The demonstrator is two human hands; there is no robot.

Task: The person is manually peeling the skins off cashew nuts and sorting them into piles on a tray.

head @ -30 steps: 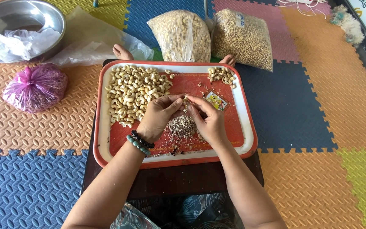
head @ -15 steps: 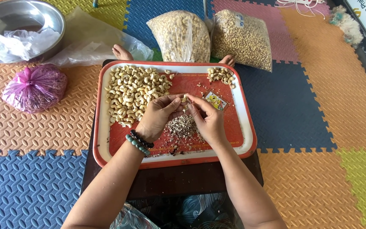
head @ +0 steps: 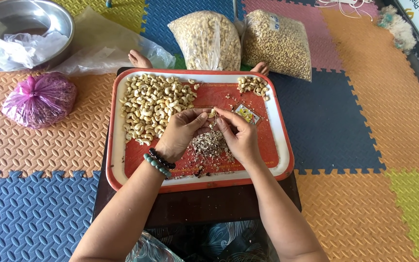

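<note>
Red tray (head: 277, 145): left hand (head: 183, 133) and right hand (head: 238, 136) pinch one cashew (head: 212, 113) between fingertips above it. Peeled cashews (head: 153, 104) at its left; skin scraps (head: 212, 145) beneath hands.

Both forearms are bare, with no sleeves showing. The left wrist wears two bead bracelets side by side, just below the left hand (head: 183, 133): a dark bracelet (head: 162, 158) of small round black beads nearer the hand, and a green bracelet (head: 156, 166) of larger, dull green round beads behind it. The right hand (head: 238, 138) and its wrist wear nothing. Below the bracelets, at the lap, lies patterned cloth (head: 204, 242) in dark blue-green with pale swirling lines.
</note>
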